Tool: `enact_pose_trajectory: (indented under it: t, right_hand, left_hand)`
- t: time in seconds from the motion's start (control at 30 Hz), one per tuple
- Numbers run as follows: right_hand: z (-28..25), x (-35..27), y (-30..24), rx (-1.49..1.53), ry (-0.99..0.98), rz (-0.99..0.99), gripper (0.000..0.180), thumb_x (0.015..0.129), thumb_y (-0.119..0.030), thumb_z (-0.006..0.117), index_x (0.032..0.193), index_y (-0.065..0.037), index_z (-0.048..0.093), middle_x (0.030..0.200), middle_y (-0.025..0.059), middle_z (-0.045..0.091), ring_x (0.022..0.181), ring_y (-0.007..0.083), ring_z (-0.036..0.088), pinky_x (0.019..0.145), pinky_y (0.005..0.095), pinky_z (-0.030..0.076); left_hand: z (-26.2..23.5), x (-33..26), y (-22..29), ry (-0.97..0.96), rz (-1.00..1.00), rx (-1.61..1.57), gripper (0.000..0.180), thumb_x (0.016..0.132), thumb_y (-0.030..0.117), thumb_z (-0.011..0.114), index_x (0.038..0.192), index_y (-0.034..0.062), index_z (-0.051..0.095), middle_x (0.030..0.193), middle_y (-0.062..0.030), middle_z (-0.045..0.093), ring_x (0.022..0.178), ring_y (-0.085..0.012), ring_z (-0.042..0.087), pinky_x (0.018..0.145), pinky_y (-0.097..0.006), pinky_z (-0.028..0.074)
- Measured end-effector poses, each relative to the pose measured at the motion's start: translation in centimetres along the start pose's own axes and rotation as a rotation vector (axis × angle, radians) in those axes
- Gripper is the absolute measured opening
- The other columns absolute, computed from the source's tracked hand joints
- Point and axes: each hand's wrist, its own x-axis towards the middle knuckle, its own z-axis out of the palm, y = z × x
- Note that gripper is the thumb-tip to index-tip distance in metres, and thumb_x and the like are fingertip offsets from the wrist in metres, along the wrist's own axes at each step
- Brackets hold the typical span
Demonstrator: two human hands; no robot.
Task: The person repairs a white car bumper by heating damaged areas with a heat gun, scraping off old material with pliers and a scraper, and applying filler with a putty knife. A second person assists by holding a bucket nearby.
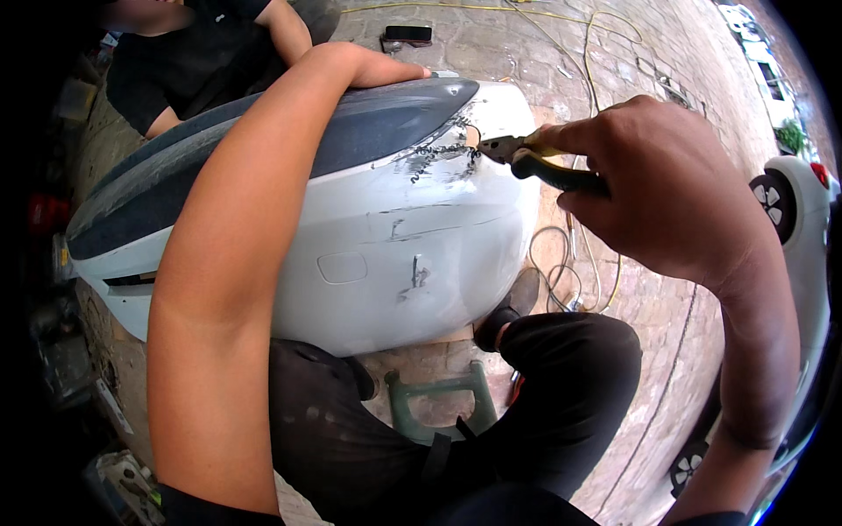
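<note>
A white car bumper (351,237) with a dark grey panel lies across my view in front of my knees. My right hand (653,180) is wrapped round pliers with dark green handles (561,174). The metal jaws of the pliers touch the bumper's right end, at a cracked patch (447,156) with dark, wavy bits of wire along it. Stretched across the bumper, my left arm ends in my left hand (381,68) gripping its far edge, where some fingers are hidden. Black scuffs (417,272) mark the white face lower down.
At the far left sits another person (210,61) in a dark shirt, close to the bumper. A phone (409,34) lies on the paving beyond. Yellow hose (589,61) and cables (553,254) run over the ground. A green stool (443,399) stands between my legs; a white car (794,206) is at right.
</note>
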Motion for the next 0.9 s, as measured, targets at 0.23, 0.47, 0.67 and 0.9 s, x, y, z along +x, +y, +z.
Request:
enact_pose_trajectory:
  t: [0.23, 0.47, 0.67, 0.9]
  right_hand:
    - [0.8, -0.7, 1.5, 0.077, 0.052, -0.056, 0.056, 0.087, -0.010, 0.082, 0.141, -0.011, 0.068, 0.094, 0.0146, 0.073, 0.084, 0.0288, 0.073, 0.076, 0.0408, 0.058]
    - [13.7, -2.5, 5.5, 0.676, 0.274, -0.055, 0.072, 0.089, -0.016, 0.081, 0.155, -0.015, 0.051, 0.114, 0.0146, 0.063, 0.090, 0.0302, 0.068, 0.078, 0.0414, 0.057]
    - [20.4, -0.1, 6.0, 0.561, 0.446, -0.116, 0.076, 0.090, -0.028, 0.081, 0.160, -0.023, 0.051, 0.110, 0.0124, 0.062, 0.086, 0.0330, 0.066, 0.075, 0.0428, 0.055]
    - [22.6, 0.8, 5.5, 0.508, 0.408, -0.116, 0.079, 0.095, -0.043, 0.075, 0.164, -0.024, 0.043, 0.102, 0.0114, 0.061, 0.072, 0.0337, 0.066, 0.066, 0.0437, 0.057]
  left_hand:
    - [-0.2, -0.4, -0.3, -0.031, 0.015, 0.002, 0.088, 0.093, 0.087, 0.041, 0.156, 0.0272, 0.056, 0.171, -0.0152, 0.037, 0.157, -0.0349, 0.037, 0.126, -0.048, 0.029]
    - [0.0, 0.6, -0.6, 0.021, -0.008, 0.037, 0.108, 0.088, 0.096, 0.037, 0.151, 0.0106, 0.061, 0.161, -0.0211, 0.050, 0.150, -0.0388, 0.047, 0.124, -0.043, 0.034]
    - [-0.6, -1.5, 0.7, -0.015, 0.034, -0.004, 0.110, 0.087, 0.096, 0.038, 0.148, 0.0082, 0.063, 0.159, -0.0232, 0.052, 0.148, -0.0409, 0.049, 0.122, -0.046, 0.037]
    - [0.1, 0.1, -0.7, -0.008, -0.016, 0.025, 0.110, 0.089, 0.094, 0.034, 0.147, 0.0057, 0.064, 0.157, -0.0239, 0.054, 0.146, -0.0413, 0.051, 0.121, -0.045, 0.038]
